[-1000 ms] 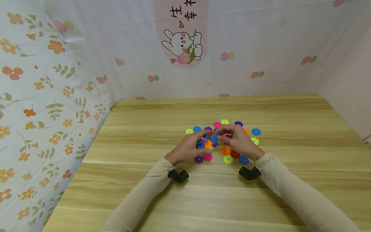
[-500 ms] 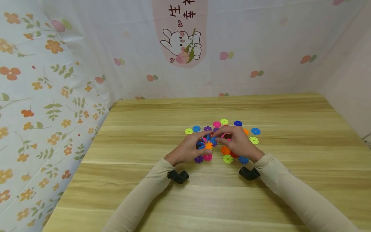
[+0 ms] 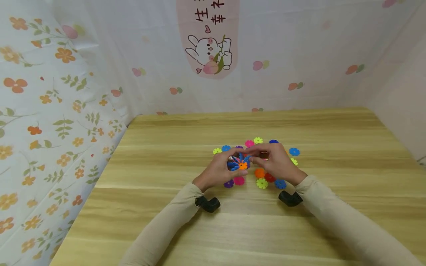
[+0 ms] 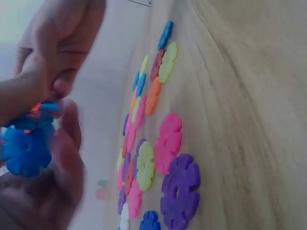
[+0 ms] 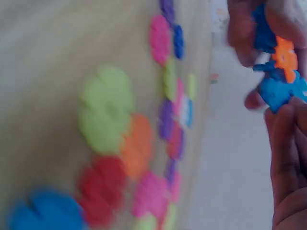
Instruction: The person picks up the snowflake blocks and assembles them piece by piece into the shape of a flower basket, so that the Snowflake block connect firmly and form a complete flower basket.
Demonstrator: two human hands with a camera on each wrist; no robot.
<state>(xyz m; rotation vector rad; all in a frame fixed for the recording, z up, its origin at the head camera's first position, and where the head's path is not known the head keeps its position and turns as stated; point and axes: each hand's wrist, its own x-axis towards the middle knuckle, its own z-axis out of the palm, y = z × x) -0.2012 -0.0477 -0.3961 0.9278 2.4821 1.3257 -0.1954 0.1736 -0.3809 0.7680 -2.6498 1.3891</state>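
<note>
Your left arm and right arm stretched forward, your hands close together, your left hand curved like a C, your right hand pinching with thumb and finger.

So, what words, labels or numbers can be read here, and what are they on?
"生": on the pink panel of the backdrop.
"幸": same panel, to its right.
Above those: marks cut off by the picture's edge, unreadable.
No lettering visible on the flower-shaped pieces.

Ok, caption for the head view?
Left hand and right hand hold clustered blue and orange discs over a table.
</note>
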